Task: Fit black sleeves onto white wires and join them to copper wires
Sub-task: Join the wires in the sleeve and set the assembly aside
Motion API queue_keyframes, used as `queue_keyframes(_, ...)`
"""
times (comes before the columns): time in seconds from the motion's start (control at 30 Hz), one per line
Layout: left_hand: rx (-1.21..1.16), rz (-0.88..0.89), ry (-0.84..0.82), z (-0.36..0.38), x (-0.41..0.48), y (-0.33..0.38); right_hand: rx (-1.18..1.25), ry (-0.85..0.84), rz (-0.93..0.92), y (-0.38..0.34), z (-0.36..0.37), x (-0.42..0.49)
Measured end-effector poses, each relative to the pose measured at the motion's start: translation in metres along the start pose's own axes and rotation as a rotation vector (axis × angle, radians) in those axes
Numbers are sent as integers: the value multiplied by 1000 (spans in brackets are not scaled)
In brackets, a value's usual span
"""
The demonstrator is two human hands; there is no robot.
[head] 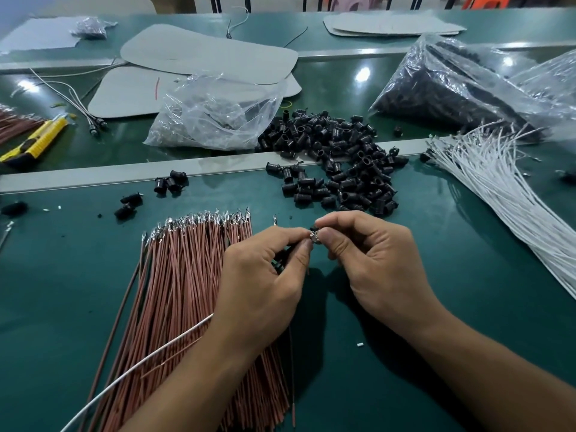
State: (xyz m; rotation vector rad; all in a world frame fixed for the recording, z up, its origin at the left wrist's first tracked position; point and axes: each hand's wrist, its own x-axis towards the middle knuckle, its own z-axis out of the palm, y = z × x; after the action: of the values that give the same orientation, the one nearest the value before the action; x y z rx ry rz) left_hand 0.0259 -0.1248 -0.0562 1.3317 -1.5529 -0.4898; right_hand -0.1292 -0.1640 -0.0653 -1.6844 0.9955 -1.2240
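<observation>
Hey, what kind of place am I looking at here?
Probably a small factory assembly bench: the green worktable holds a bundle of copper wires, a pile of black sleeves and loose white wires.

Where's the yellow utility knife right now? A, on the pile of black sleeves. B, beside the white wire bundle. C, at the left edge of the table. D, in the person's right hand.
C: the yellow utility knife lies at the left edge of the green table, far from the white wire bundle and the black sleeves, while the right hand and left hand pinch a small part.
</observation>
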Motion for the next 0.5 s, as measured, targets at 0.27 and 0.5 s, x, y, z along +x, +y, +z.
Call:
queue_keyframes(0.27, -70, 28, -38, 1, 1, -1, 92, 47, 41, -2, 4, -2)
queue_keyframes(0.5, -195, -27, -13, -1, -1, 2, 150, 58, 50, -6, 12, -3)
